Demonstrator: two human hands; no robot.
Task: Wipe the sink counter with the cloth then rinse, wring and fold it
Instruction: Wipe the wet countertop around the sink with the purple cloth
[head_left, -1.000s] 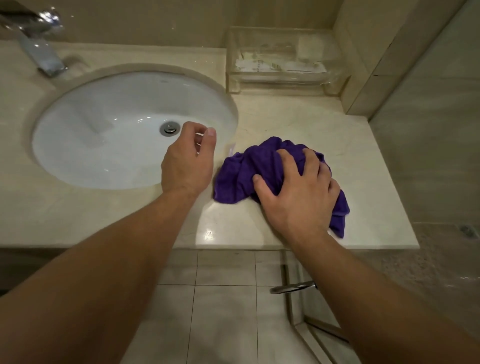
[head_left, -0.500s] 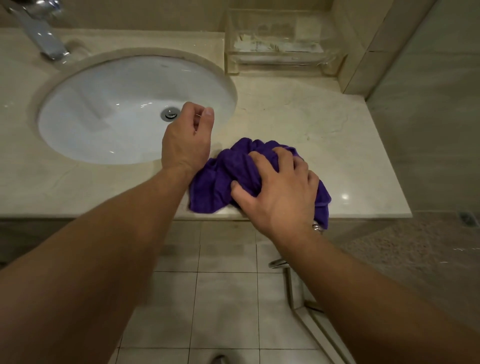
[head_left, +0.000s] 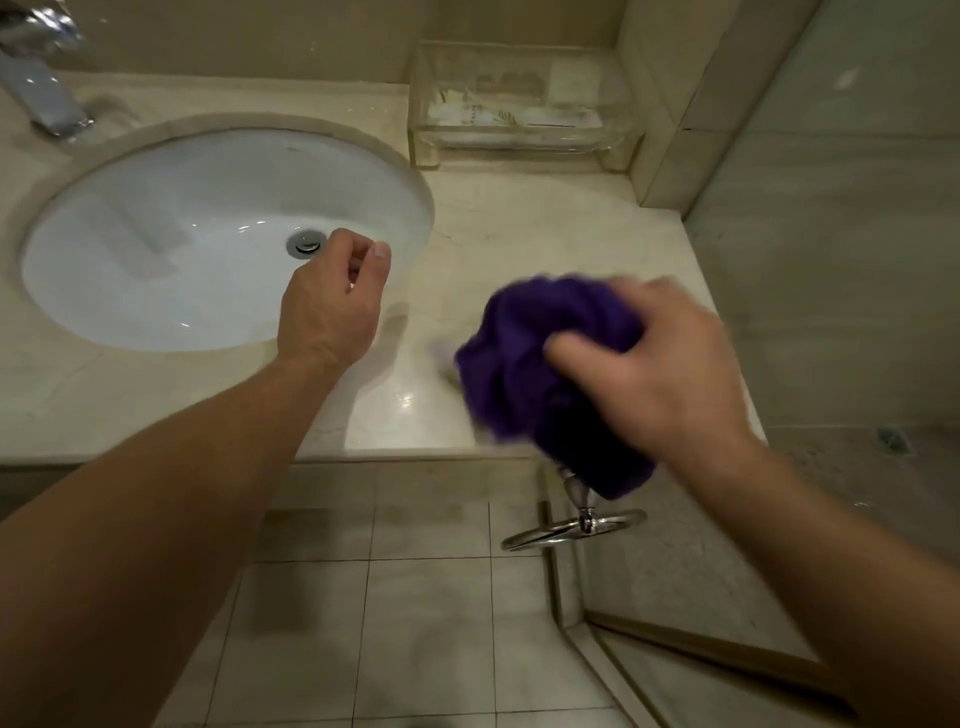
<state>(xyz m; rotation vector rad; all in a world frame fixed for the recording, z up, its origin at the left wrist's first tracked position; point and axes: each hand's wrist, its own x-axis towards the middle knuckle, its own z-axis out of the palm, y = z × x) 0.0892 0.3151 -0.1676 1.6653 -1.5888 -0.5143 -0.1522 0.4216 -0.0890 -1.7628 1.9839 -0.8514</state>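
The right hand (head_left: 660, 364) is clenched around a bunched, deep purple terry cloth (head_left: 540, 364), thumb pressed into its near side and fingers wrapped over the top; both are blurred. The cloth sits at the front right edge of the beige marble counter (head_left: 545, 234), its lower folds hanging past the edge; whether it touches the stone cannot be told. The left hand (head_left: 330, 306) hovers over the front rim of the white oval sink basin (head_left: 182, 234), fingers loosely curled and holding nothing
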